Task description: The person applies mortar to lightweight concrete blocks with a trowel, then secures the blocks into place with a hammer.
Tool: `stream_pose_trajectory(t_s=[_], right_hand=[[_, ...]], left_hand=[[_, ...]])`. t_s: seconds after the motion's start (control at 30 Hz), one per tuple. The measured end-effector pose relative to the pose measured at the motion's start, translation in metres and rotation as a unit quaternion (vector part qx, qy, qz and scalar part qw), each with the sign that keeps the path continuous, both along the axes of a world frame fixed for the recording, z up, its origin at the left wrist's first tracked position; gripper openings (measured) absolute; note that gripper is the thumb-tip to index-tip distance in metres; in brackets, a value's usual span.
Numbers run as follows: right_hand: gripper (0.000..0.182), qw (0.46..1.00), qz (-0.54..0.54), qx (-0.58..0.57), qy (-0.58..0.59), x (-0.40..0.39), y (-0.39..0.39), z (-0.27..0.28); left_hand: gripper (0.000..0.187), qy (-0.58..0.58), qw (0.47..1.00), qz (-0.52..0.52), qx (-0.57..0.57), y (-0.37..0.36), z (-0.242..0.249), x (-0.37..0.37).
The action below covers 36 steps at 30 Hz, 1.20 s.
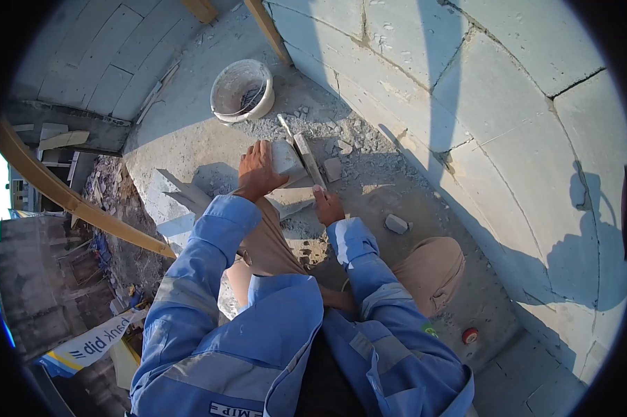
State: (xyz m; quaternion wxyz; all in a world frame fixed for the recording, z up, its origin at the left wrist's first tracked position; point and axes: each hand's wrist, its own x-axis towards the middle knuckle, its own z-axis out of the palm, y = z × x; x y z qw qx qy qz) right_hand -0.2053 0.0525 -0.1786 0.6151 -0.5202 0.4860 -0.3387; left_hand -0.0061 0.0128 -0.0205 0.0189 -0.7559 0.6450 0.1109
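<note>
My left hand [259, 170] lies on the near left side of a pale block [286, 159], its fingers over the block's edge. My right hand [328, 206] is closed around the near end of a long, narrow tool [307, 158], which points away from me along the block's right side. Another pale block piece [290, 199] lies between my hands, close to my legs. Just past the block, a thin metal piece [284, 128] rests on the rubble.
A white bucket [222, 97] stands on the floor ahead. Rubble [362, 149] lies along the block wall [397, 76] on the right. Broken slabs [178, 198] are at the left, beside a wooden beam [84, 208]. A loose chunk [397, 224] and a red round object [469, 336] lie right.
</note>
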Motion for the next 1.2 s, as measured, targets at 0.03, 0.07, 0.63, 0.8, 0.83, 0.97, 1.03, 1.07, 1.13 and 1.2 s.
stream_pose_trajectory(t_s=[0.03, 0.07, 0.63, 0.8, 0.83, 0.97, 1.03, 1.07, 1.13, 1.2], right_hand=[[0.071, 1.000, -0.008, 0.001, -0.001, -0.006, 0.005, -0.015], [0.072, 0.996, 0.014, 0.072, 0.059, -0.015, 0.009, -0.028], [0.077, 0.997, 0.023, 0.064, -0.029, 0.008, -0.014, 0.022], [0.080, 0.988, 0.029, 0.120, 0.096, -0.020, -0.005, 0.009], [0.080, 0.985, 0.041, 0.137, 0.096, -0.020, -0.008, 0.015], [0.080, 0.990, 0.048, 0.129, -0.020, -0.001, -0.014, 0.053], [0.081, 0.995, 0.030, 0.071, -0.062, 0.001, -0.014, 0.061], [0.081, 0.995, 0.030, 0.074, -0.061, -0.002, -0.008, 0.056], [0.073, 0.976, 0.044, 0.214, 0.027, -0.006, -0.010, 0.037], [0.077, 0.987, 0.025, 0.158, 0.008, -0.002, -0.005, 0.041]], left_hand=[[0.087, 0.001, 1.000, 0.006, -0.006, -0.001, 0.000, -0.001], [0.087, -0.002, 1.000, -0.003, -0.008, -0.003, 0.002, -0.003], [0.087, -0.021, 1.000, 0.000, 0.000, -0.006, 0.000, -0.002], [0.086, -0.033, 0.999, -0.023, 0.001, -0.005, 0.003, -0.003], [0.085, -0.036, 0.999, -0.027, -0.015, -0.006, 0.002, -0.003], [0.082, -0.014, 0.999, -0.024, -0.035, -0.001, -0.006, 0.000], [0.083, -0.019, 0.999, -0.019, -0.023, -0.005, -0.005, -0.001], [0.084, -0.026, 0.999, -0.013, -0.014, -0.002, -0.003, -0.003], [0.085, -0.031, 0.999, -0.012, -0.018, -0.004, -0.002, -0.004], [0.085, -0.038, 0.999, -0.022, -0.021, -0.007, 0.002, -0.005]])
